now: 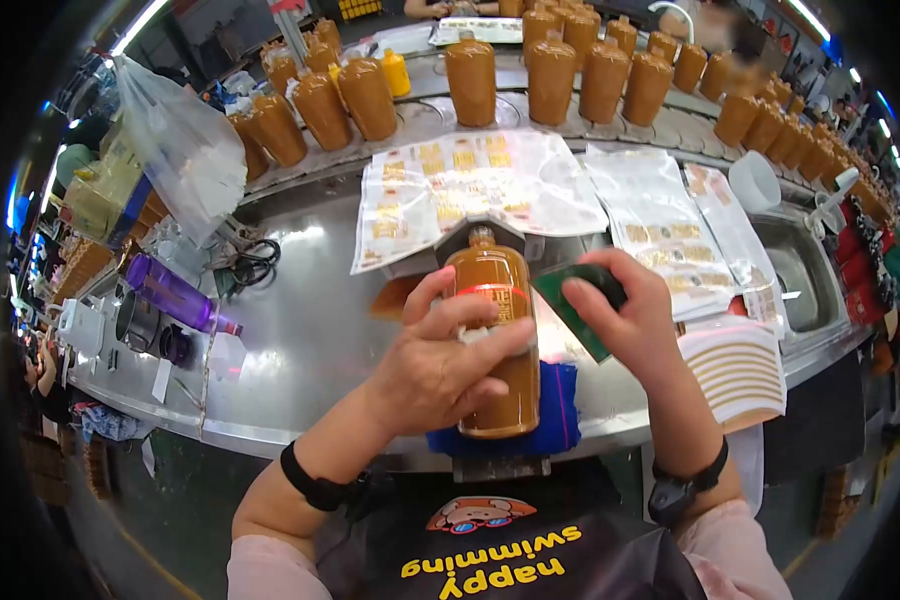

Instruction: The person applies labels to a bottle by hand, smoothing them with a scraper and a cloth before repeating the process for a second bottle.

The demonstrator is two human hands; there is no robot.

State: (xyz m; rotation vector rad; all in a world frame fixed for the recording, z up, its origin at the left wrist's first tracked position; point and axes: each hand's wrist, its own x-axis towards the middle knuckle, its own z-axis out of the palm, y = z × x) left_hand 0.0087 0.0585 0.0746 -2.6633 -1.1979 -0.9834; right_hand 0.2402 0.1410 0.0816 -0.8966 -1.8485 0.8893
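Note:
A glossy brown bottle (500, 395) with a short neck lies in front of me, neck pointing away. Gold characters and a red line of light show on its upper body. Across the bottle's left side and middle lies my left hand (435, 355), fingers partly spread, with a small white wad (477, 332) caught between them; its kind is hard to make out. My right hand (615, 305) grips a flat green scraper (575, 305), held just right of the bottle and apart from it. A blue cloth (560, 405) is under the bottle's base.
Sheets of gold decals (470, 190) lie beyond the bottle, more decal sheets (660, 225) to the right. Brown bottles (470, 85) stand along a conveyor (425, 112). A purple bottle (170, 290) and black cable (255, 262) are left; a sink (815, 270) and striped stack (735, 370) right.

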